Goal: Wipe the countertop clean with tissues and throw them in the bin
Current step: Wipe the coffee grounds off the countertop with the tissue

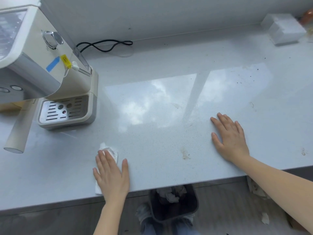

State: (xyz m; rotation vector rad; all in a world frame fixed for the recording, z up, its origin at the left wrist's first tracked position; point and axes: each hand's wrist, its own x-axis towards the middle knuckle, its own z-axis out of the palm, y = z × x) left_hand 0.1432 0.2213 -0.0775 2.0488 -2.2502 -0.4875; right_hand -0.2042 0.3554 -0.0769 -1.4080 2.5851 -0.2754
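Observation:
My left hand (111, 177) lies flat on a white tissue (109, 150) near the front edge of the pale grey countertop (169, 116), pressing it down; the tissue pokes out past the fingertips and by the wrist. My right hand (230, 138) rests flat on the bare counter to the right, fingers spread, holding nothing. A brownish stain (185, 154) sits between the hands. Dark crumbs (245, 78) dot the back right. Below the counter edge stands a dark bin (174, 202) with crumpled tissues inside.
A cream coffee machine (50, 73) with its drip tray (66, 110) fills the left side, its black cord (105, 45) looping along the wall. A clear tissue box (284, 30) stands at the back right. Crumpled tissues (265, 217) lie on the floor at right.

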